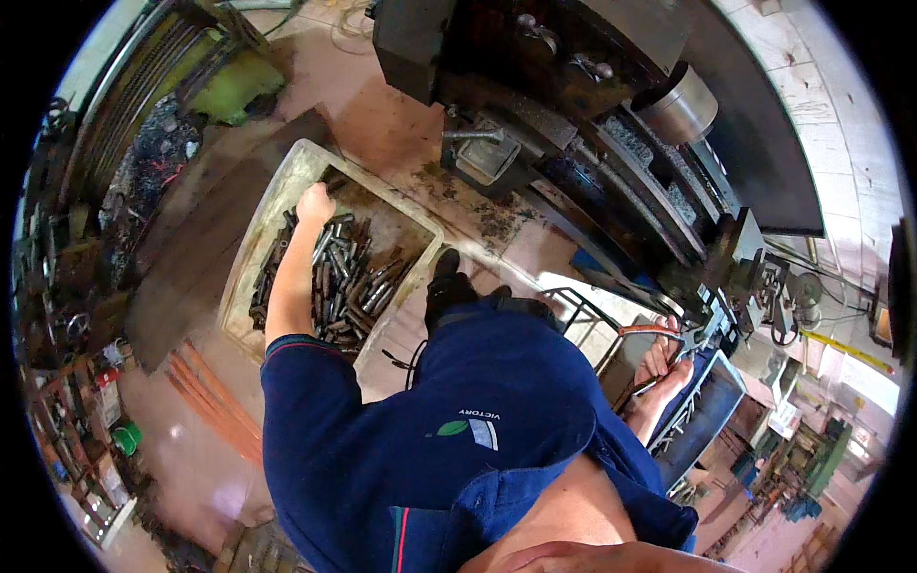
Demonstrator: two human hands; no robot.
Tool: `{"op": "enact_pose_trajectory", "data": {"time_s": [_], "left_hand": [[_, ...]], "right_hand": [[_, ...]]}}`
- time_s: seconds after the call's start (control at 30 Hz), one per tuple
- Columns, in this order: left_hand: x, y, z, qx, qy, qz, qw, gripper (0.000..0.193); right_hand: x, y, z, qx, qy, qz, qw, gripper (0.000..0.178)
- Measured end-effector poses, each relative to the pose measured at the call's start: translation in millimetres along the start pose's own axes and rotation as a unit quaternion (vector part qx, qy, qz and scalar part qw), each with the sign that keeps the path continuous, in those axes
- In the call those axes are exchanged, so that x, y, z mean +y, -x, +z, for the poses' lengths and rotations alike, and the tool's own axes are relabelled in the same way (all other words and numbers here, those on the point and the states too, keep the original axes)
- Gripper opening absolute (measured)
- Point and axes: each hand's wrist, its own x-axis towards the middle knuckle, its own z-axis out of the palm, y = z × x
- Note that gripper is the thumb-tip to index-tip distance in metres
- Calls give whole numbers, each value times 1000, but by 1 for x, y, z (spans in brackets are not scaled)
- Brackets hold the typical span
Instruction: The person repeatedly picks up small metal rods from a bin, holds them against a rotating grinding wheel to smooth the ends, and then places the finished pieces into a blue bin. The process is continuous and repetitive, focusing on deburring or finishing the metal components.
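Observation:
My left hand is reached down into a worn, pale plastic bin, over its far left part. Its fingers are curled closed, and what they hold, if anything, is hidden. Many short, dark metal rods and tube-like pieces lie heaped in the bin below and beside this hand. Out to the right, my right hand is wrapped round pliers with orange-red handles. One handle stands away from the palm, and the jaws are beside the dark metal machine.
A dark lathe-like machine with a round metal cylinder stands ahead and to the right. Beneath my right forearm is a blue tray with metal rods. Orange strips and a dark mat lie left of the bin.

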Motion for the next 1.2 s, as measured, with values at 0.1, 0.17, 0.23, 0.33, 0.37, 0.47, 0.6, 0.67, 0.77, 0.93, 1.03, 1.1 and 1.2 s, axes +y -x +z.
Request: {"op": "enact_pose_trajectory", "data": {"time_s": [0.1, 0.17, 0.23, 0.33, 0.37, 0.47, 0.6, 0.67, 0.77, 0.93, 1.03, 1.1, 1.2], "left_hand": [[0, -23, 12, -22, -20, 27, 999, 26], [7, -33, 11, -75, -81, 28, 994, 30], [18, -38, 5, -106, -119, 28, 987, 32], [17, -49, 17, -147, -180, 27, 972, 37], [13, -51, 23, -126, -187, 47, 973, 35], [9, -48, 27, -74, -202, 102, 971, 29], [8, -22, 9, -17, -167, 104, 980, 25], [15, -2, -17, 39, -107, 85, 990, 30], [-1, 43, -39, 134, 66, 59, 987, 29], [70, 142, -107, 66, 574, 83, 812, 20], [138, 174, -124, 25, 672, 153, 724, 21], [191, 188, -130, -27, 701, 202, 684, 21], [268, 218, -134, -119, 709, 230, 656, 21]], "right_hand": [[6, 1, 8, 20, 16, -1, 1000, 76], [11, 2, 7, 22, 20, -3, 1000, 80], [15, 4, 9, 29, 24, -5, 999, 78], [17, 6, 0, 58, 29, 5, 998, 76], [20, 6, 2, 58, 33, 10, 998, 75], [26, 4, 8, 52, 38, 29, 998, 73], [30, -4, 7, 66, 49, 42, 996, 73], [32, -3, 12, 96, 63, 50, 992, 67], [32, -8, 6, 94, 84, 68, 990, 54], [31, -20, 8, -8, 121, 77, 990, 45], [22, -44, 16, -84, 274, 160, 945, 44], [31, -47, 37, -112, 397, 139, 900, 47], [41, -42, 65, -161, 424, 140, 880, 45]]}}
